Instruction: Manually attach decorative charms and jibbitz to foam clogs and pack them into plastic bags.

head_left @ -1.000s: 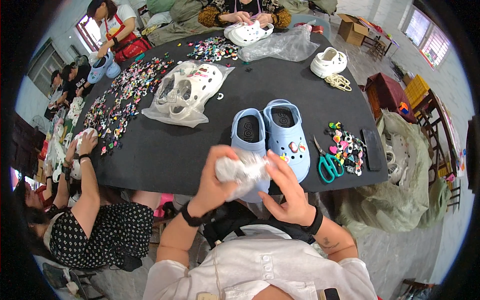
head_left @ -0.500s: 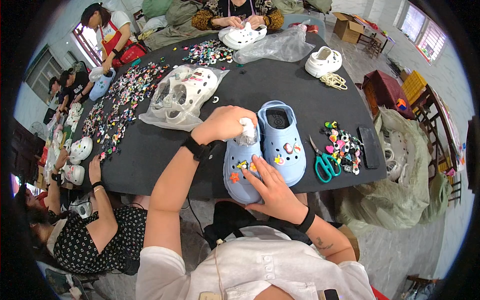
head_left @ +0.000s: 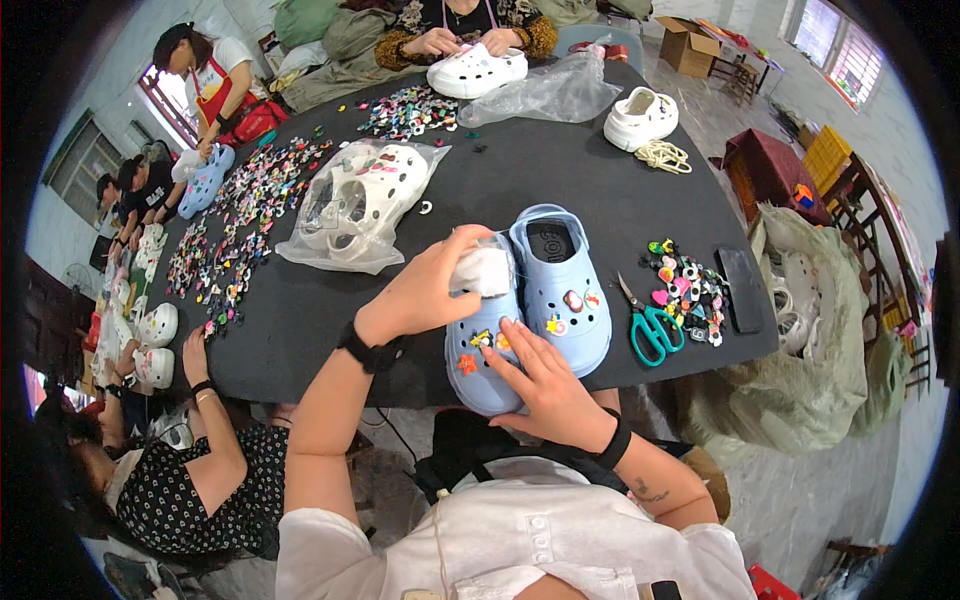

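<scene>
Head view is showing 2 pale blue clogs on the black table, just beside each other at its near edge, in front of the person. The left clog [head_left: 485, 318] is carrying colourful charms on its upper, an orange star-shaped charm [head_left: 467, 365] among them, while the right clog [head_left: 575, 340] is displaying its own charms and a dark insole. Left hand [head_left: 425, 287] is gripping a white wad [head_left: 486, 272] between thumb and fingers at the left clog's foot opening; right hand [head_left: 552, 390] is lying open, fingers stretched over the same clog's upper. Both clogs are looking smooth, matte and moulded, with round holes and broad, rounded toes; the wad is appearing soft and crumpled, with shiny clear film about it. Both toes are pointing toward the person and the heels away; the left clog's long axis is running nearly straight from far to near, the right clog's slanting so its toe is veering rightward. Teal-handled scissors [head_left: 653, 332] are lying right of the clogs, near a heap of small glossy charms [head_left: 690, 292].
</scene>
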A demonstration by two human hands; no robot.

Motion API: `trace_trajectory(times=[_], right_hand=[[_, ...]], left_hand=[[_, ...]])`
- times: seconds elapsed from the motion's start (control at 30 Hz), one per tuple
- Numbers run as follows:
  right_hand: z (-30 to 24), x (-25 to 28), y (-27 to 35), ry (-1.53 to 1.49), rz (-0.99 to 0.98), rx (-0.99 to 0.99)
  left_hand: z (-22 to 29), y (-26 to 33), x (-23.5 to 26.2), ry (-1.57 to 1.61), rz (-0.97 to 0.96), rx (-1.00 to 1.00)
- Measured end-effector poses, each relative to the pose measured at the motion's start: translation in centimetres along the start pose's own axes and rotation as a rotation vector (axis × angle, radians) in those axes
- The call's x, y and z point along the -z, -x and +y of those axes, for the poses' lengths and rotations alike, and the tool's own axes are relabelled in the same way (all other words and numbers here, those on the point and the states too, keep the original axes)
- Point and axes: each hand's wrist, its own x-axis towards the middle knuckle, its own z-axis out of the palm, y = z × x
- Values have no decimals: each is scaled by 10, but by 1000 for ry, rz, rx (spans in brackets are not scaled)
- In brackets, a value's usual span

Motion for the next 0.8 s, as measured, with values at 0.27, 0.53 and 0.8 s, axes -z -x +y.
trace_trajectory(times=[0.27, 0.53, 0.8], right_hand=[[1, -1, 0, 13, -36, 2], [1, -1, 1, 13, -23, 2], [-1, -3, 3, -67, 38, -14]], left_hand=[[13, 13, -20, -406, -59, 25], [2, -7, -25, -414, -182, -22], [-1, -12, -32, -422, -458, 136]])
